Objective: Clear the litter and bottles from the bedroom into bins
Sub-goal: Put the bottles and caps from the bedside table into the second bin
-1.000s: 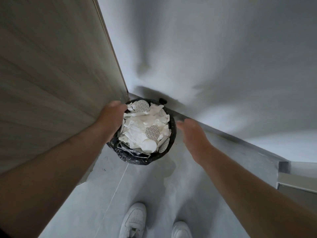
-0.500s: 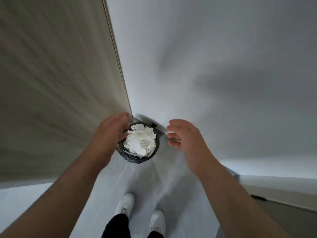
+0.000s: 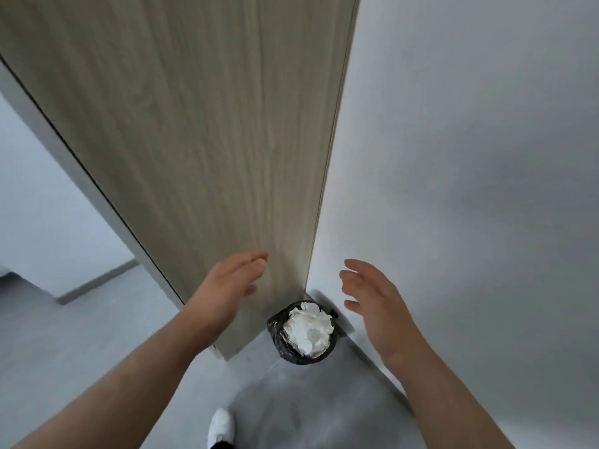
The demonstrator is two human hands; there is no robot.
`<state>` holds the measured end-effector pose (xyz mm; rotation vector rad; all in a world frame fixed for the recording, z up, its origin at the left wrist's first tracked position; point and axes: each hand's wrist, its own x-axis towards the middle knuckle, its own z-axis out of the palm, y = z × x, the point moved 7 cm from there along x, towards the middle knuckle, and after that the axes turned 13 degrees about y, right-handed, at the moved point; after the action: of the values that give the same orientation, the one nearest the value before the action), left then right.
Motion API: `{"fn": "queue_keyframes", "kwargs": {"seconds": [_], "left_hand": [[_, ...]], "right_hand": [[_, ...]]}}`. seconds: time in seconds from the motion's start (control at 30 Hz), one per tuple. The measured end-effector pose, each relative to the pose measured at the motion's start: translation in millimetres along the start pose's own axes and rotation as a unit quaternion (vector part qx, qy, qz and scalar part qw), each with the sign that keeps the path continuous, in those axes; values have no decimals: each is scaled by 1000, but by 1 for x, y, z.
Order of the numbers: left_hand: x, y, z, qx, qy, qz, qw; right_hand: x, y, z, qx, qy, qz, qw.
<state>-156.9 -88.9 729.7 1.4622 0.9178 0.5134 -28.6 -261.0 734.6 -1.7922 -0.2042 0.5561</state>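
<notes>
A small round bin (image 3: 281, 343) lined with a black bag stands on the floor in the corner between a wooden door and a white wall. Crumpled white paper litter (image 3: 308, 328) fills it to the rim. My left hand (image 3: 228, 286) is raised in front of the door, fingers relaxed and holding nothing. My right hand (image 3: 372, 299) hangs above and to the right of the bin, fingers spread and empty. Neither hand touches the bin.
A tall wood-grain door (image 3: 201, 140) stands open on the left, its edge meeting the white wall (image 3: 470, 157). Grey floor (image 3: 97, 345) runs left through the doorway. My white shoe (image 3: 221, 427) shows at the bottom.
The view has pulled up and away from the bin, which now looks smaller. Both hands have lifted off the bin's rim area and hang empty above it.
</notes>
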Motion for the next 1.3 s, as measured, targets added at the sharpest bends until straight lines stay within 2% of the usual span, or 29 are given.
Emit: {"fn": "queue_keyframes", "kwargs": {"seconds": [0.2,0.37,0.5,0.63,0.77,1.03,1.13,1.3], "left_hand": [[-55,1,-97,44,80,1,996],[-97,-18,-195,6,172,-37,984],[-137,-42,-283,-21,262,-66,963],[-183,-71,-362,-35,328,-79,941],[-231,-107,-439,-57,393,-98,912],[-269,-168,-536,-80,482,-138,862],[-259,-185,-563,-85,489,-163,853],[-214,-205,-615,-101,506,-200,833]], "right_hand": [[-44,-30,69,-52,-95,-39,993],[-91,-41,158,-85,-196,-71,974],[-140,-36,238,-116,-287,-83,947],[-188,-24,311,-144,-345,-94,923],[-240,-9,379,-193,-415,-116,882],[-292,12,494,-263,-467,-144,832],[-289,17,534,-286,-490,-137,812],[-258,10,619,-292,-501,-134,804]]}}
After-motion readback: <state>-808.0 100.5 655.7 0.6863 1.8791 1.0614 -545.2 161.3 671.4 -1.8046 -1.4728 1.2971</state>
